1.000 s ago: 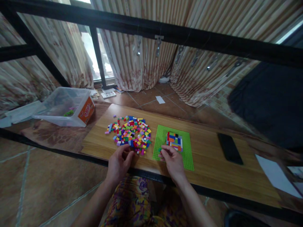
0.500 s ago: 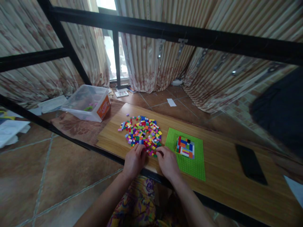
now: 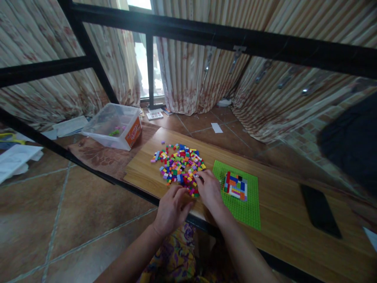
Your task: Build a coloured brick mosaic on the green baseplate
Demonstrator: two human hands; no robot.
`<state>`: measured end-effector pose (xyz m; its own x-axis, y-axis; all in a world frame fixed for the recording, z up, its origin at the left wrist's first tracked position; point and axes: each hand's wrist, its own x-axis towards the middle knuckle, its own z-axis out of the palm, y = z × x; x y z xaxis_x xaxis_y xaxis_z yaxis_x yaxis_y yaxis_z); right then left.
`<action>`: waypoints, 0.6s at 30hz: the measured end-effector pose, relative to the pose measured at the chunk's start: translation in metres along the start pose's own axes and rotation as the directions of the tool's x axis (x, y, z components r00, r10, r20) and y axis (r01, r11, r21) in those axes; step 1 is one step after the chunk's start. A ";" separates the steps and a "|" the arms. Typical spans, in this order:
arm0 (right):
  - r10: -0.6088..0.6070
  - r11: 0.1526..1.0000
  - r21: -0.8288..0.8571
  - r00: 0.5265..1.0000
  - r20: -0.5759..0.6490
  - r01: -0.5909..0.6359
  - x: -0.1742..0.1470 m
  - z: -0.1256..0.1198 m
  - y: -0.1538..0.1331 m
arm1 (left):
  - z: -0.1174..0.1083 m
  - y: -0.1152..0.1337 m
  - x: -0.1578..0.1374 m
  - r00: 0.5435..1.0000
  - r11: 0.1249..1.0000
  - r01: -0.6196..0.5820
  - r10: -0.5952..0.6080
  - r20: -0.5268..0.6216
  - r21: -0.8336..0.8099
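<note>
A heap of small, many-coloured toy building bricks [image 3: 179,163] lies on the wooden tabletop. My right hand [image 3: 209,191] reaches into the heap's right side with its fingertips pinched together; whatever they grip is too small to make out. At the near edge of the heap, my left hand [image 3: 172,210] hovers with its thumb apart from curved fingers and nothing visible between them. To the right of my right hand lies a green baseplate [image 3: 250,212]. A low, multicoloured block of bricks [image 3: 235,186] is built on it.
A black phone-like slab [image 3: 320,210] lies on the table's right part. Beyond the left end stands a clear plastic tub [image 3: 112,125] with an orange label. A black metal frame [image 3: 188,29] crosses in front of long curtains [image 3: 188,78]. White paper [image 3: 217,127] is on the floor.
My left hand has drawn back from the heap toward me, its thumb parting from the fingers. My right hand has moved further into the heap. The view has shifted slightly.
</note>
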<state>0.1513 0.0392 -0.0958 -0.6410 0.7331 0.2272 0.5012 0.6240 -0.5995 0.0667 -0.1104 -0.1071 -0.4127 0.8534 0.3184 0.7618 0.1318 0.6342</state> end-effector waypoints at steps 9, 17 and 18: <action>0.131 0.956 0.273 0.988 -0.082 -0.104 -0.017 -0.020 0.013 | 0.001 -0.001 0.013 1.000 1.000 0.003 -0.003 -0.030 -0.013; 0.156 0.938 0.320 0.987 -0.050 -0.132 -0.016 -0.004 0.003 | -0.006 -0.013 0.022 0.997 0.999 0.052 -0.051 -0.066 0.016; 0.145 0.940 0.318 0.988 -0.047 -0.122 -0.014 -0.002 -0.001 | -0.006 -0.013 0.022 0.996 0.999 0.050 -0.048 -0.069 0.022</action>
<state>0.1610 0.0288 -0.0972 -0.5335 0.8276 0.1742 0.3648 0.4110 -0.8355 0.0443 -0.0963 -0.1041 -0.4821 0.8095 0.3351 0.7514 0.1854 0.6332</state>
